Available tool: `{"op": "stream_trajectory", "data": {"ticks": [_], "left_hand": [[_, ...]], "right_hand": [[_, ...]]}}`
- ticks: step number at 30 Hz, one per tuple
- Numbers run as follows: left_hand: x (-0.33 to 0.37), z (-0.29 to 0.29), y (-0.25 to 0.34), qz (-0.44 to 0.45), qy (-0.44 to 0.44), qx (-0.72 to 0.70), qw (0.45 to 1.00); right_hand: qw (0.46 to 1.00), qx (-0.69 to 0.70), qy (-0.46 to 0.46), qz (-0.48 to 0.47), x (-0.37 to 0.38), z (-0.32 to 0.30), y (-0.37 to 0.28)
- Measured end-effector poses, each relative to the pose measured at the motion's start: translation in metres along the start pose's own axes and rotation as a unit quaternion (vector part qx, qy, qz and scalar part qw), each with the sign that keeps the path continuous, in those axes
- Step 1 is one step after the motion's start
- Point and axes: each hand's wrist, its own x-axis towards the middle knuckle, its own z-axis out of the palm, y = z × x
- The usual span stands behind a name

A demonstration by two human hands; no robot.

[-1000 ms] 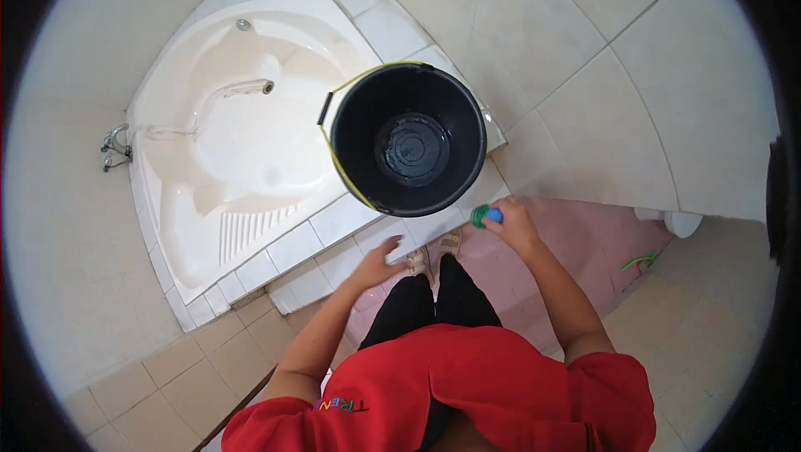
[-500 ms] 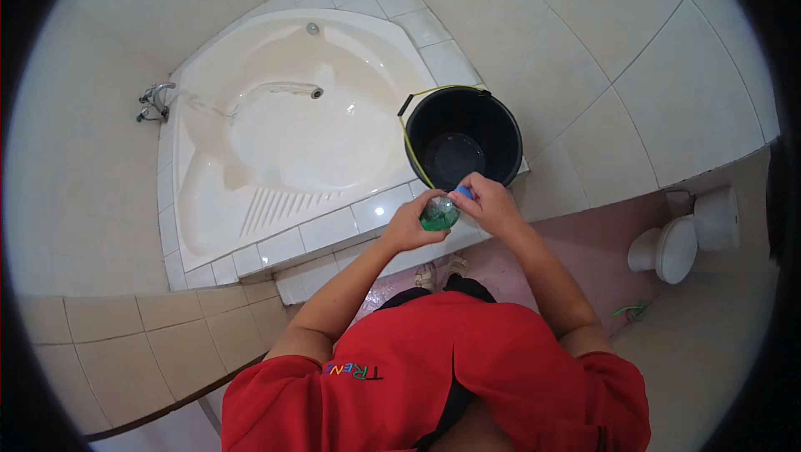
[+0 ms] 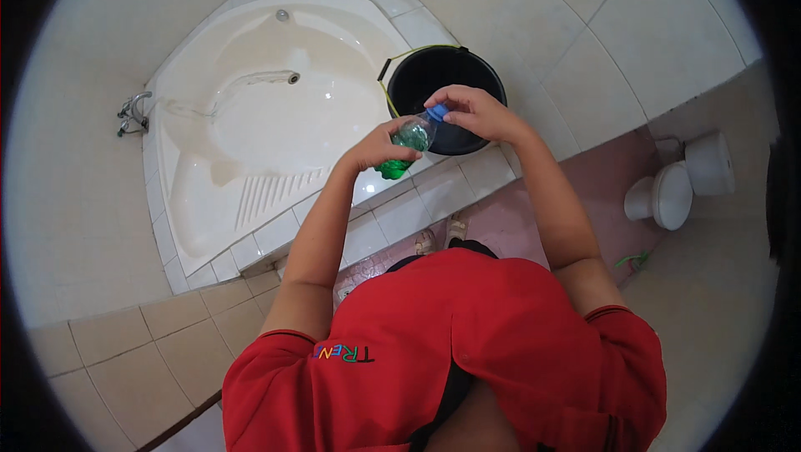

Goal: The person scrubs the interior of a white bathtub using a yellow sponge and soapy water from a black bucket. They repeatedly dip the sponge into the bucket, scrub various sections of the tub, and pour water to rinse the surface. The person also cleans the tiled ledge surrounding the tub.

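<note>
Right now I see the left hand (image 3: 377, 145) wrapped around the body of a small green plastic bottle (image 3: 404, 145), fingers closed on it from the left side. Its blue cap (image 3: 436, 111) points up and to the right, so the bottle sits tilted in the grip. The right hand (image 3: 476, 111) comes in from the other side, with thumb and fingertips pinched on that cap; the rest of its fingers curl loosely above. Both hands meet in front of the chest, held in the air over the tiled ledge (image 3: 417, 202).

Just behind the hands stands a black bucket (image 3: 434, 72) with a yellowish handle, resting on the ledge at the corner of the white corner bathtub (image 3: 250, 118). A chrome tap (image 3: 132, 111) sits at the tub's left edge. Below the ledge I make out a pinkish floor (image 3: 601, 193) and the person's feet, partly hidden by the red shirt (image 3: 450, 352). Over to the right, well apart from the hands, stands a white toilet (image 3: 680, 185).
</note>
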Motion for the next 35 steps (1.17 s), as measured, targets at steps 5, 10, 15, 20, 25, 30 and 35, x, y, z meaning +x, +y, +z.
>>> {"op": "stream_trajectory", "data": {"ticks": [5,10,15,20,25,30,35], "left_hand": [[0.018,-0.013,-0.010,-0.038,-0.010,0.006,0.999],[0.026,-0.017,-0.021,-0.073,0.034,0.031,0.996],[0.030,-0.020,-0.022,-0.092,0.043,0.038,0.994],[0.037,-0.029,-0.035,-0.113,0.048,0.072,0.990],[0.044,-0.034,-0.045,-0.122,0.052,0.094,0.987],[0.047,-0.035,-0.048,-0.131,0.060,0.100,0.984],[0.047,-0.034,-0.044,-0.138,0.052,0.105,0.984]], "right_hand": [[0.996,-0.052,0.072,-0.012,-0.004,-0.023,0.030],[0.979,-0.048,0.197,0.035,-0.014,-0.034,0.049],[0.964,-0.126,0.219,0.082,-0.019,-0.035,0.072],[0.959,-0.151,0.222,0.092,-0.017,-0.028,0.077],[0.958,-0.165,0.212,0.102,-0.013,-0.026,0.079],[0.958,-0.170,0.210,0.100,-0.009,-0.030,0.079],[0.959,-0.163,0.213,0.090,-0.009,-0.033,0.078]]}}
